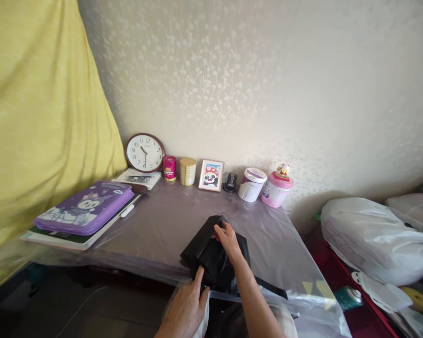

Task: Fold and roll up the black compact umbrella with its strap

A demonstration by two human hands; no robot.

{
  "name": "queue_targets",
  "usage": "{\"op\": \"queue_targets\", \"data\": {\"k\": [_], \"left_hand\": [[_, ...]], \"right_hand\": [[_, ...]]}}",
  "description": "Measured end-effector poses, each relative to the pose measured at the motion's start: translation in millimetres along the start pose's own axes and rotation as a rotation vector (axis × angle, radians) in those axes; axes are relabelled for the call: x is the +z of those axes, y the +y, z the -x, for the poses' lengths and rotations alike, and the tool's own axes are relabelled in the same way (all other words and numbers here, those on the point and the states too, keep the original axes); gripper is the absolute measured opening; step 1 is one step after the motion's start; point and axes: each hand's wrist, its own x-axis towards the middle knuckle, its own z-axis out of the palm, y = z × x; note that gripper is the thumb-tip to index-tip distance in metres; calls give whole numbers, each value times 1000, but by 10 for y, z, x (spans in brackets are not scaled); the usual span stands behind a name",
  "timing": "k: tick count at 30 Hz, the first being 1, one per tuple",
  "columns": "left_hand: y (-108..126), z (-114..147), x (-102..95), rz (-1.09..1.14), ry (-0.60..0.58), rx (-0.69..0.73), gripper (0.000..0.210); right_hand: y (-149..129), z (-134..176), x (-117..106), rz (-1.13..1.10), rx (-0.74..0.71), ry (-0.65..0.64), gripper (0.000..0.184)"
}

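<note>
A black folding umbrella (pixel 211 253), its loose fabric panels gathered in folds, lies over the front edge of the table. Low at its near end, my left hand (pixel 188 303) is closed round it, with the index finger and thumb against the dark cloth. My right hand (pixel 228 238) reaches over the top and pinches a fold between curled fingers. A narrow black strip (pixel 273 287) stretches from the cloth to the right along the table edge. The fabric and my left hand hide the umbrella's shaft and handle.
Clear plastic covers the table (pixel 155 225). Along the wall stand a clock (pixel 145 152), a pink can (pixel 169 169), a yellow-lidded tin (pixel 188 172), a framed panda picture (pixel 210 176) and two tubs. A purple case (pixel 86 206) lies left; a white bag (pixel 373 239) sits right.
</note>
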Motion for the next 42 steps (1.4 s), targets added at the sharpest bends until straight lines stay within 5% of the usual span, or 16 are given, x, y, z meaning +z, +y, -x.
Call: {"op": "queue_targets", "data": {"k": [7,13,21,26,32,36,42], "left_hand": [[-15,28,-33,19,-5,-13,58],[-58,147,-55,57,122,51,62],[146,34,-85,-267,-29,13,62],[138,-52,-68,-252,-20,17,57],[18,-77,-26,-174,-17,39,57],[-30,-113,-7,-115,0,63,57],[-14,-117,-28,-73,-12,34,59]], "right_hand": [[55,-55,31,156,-67,-77,52],[0,-43,69,426,-138,-55,46],[-40,-27,49,467,-150,-69,33],[14,7,70,446,-212,-56,28],[139,79,-16,494,-525,19,22],[237,-106,-177,628,-715,58,22],[294,-538,-381,796,-647,107,30]]}}
